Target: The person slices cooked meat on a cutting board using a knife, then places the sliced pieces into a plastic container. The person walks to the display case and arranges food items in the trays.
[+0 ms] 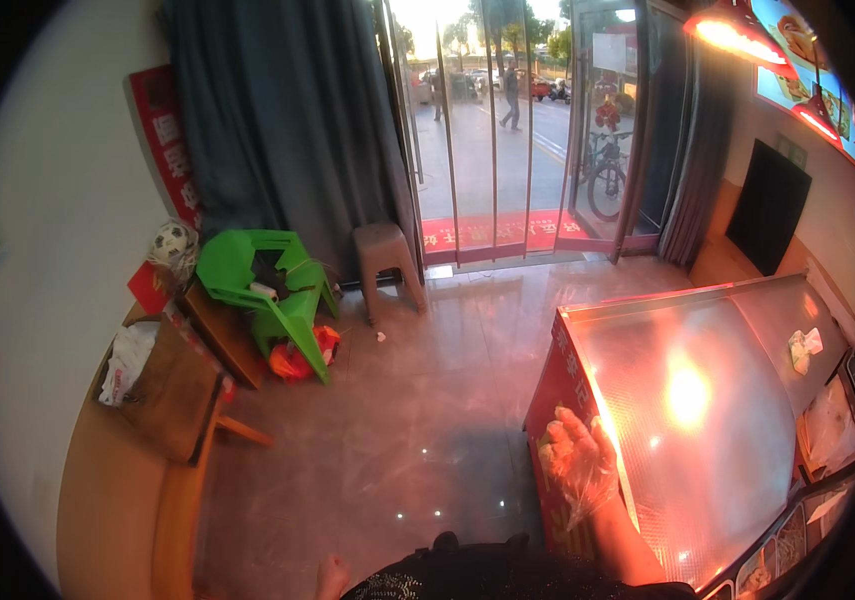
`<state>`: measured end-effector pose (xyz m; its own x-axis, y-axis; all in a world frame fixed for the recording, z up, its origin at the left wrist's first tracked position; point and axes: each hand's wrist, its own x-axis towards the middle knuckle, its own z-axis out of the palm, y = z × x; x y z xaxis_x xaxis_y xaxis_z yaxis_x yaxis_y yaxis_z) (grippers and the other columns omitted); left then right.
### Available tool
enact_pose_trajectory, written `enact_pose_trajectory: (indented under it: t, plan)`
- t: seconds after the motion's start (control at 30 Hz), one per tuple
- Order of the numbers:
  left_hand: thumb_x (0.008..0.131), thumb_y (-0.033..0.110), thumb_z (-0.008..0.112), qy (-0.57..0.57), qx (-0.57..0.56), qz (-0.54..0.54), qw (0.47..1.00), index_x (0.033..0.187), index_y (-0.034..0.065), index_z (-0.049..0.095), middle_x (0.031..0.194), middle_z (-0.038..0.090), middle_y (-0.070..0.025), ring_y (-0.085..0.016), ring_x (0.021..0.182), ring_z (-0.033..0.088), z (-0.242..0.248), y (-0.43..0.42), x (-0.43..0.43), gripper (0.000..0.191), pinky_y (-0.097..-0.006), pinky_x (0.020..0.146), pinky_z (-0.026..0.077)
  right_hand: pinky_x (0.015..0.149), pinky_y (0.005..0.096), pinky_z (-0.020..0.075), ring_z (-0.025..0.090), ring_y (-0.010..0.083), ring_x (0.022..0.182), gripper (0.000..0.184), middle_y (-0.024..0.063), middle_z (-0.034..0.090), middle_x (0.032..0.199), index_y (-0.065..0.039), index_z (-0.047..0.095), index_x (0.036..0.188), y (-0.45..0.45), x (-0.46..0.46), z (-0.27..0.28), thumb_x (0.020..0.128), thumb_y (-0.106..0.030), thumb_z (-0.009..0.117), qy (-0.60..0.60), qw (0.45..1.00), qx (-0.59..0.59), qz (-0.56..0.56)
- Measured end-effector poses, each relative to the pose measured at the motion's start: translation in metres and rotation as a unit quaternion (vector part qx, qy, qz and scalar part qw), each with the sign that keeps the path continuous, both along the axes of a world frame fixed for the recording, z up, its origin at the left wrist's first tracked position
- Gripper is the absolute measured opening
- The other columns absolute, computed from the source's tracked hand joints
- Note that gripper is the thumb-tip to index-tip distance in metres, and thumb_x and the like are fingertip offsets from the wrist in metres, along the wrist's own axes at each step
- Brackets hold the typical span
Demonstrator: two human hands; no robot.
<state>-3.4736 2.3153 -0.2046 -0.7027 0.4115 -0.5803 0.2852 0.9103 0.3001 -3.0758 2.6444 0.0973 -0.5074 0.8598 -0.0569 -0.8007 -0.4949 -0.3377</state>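
My right hand (581,457), in a thin clear plastic glove, is raised beside the left edge of a metal-topped counter (622,360). Its fingers are half curled, and I cannot tell whether anything lies within them. Red light from a heat lamp (741,41) falls on the counter's top and on the hand. A crumpled tissue (804,349) lies at the counter's far right. Only a small part of my left hand (333,576) shows at the bottom edge, over the tiled floor (367,450); its fingers cannot be made out.
A wooden table (172,390) with a white plastic bag (129,360) stands left. Past it are a green plastic chair (300,300), bearing items, and a brown stool (386,255). Clear strip curtains (472,150) hang in the doorway. Food trays (772,551) sit at lower right.
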Motion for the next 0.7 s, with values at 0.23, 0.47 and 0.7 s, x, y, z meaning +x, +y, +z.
enact_pose_trajectory:
  t: [0.23,0.47,0.7]
  plan:
    - [0.082,0.031,0.066,0.065,0.247,-0.171,0.952,0.110,0.0121,0.063,0.116,0.063,-0.0104,-0.033,0.103,0.063,0.050,0.329,-0.058,0.034,-0.0420,0.088,0.051,0.083,0.0335,0.0527,0.062,0.0229,0.098,0.057,0.0127,0.065,0.117,-0.007,0.051,0.136,0.156,-0.002,-0.003,0.092,-0.043,0.063,0.009,0.990,0.092,-0.107]
    - [0.083,0.030,0.066,0.058,0.241,-0.258,0.934,0.107,0.0116,0.063,0.113,0.061,-0.0093,-0.032,0.105,0.061,0.095,0.556,-0.051,0.031,-0.0417,0.087,0.050,0.081,0.0354,0.0546,0.066,0.0237,0.090,0.052,0.0113,0.068,0.114,-0.009,0.053,0.135,0.343,0.018,-0.032,0.094,-0.041,0.060,-0.001,0.969,0.048,-0.244]
    - [0.081,0.025,0.070,0.115,0.275,-0.219,0.929,0.105,0.0067,0.061,0.112,0.059,-0.0147,-0.035,0.105,0.058,0.074,0.681,-0.146,0.032,-0.0431,0.088,0.049,0.064,0.0373,0.0522,0.065,0.0269,0.071,0.047,0.0149,0.071,0.100,-0.004,0.061,0.125,0.532,-0.031,-0.027,0.098,-0.042,0.052,0.035,0.973,-0.008,-0.226]
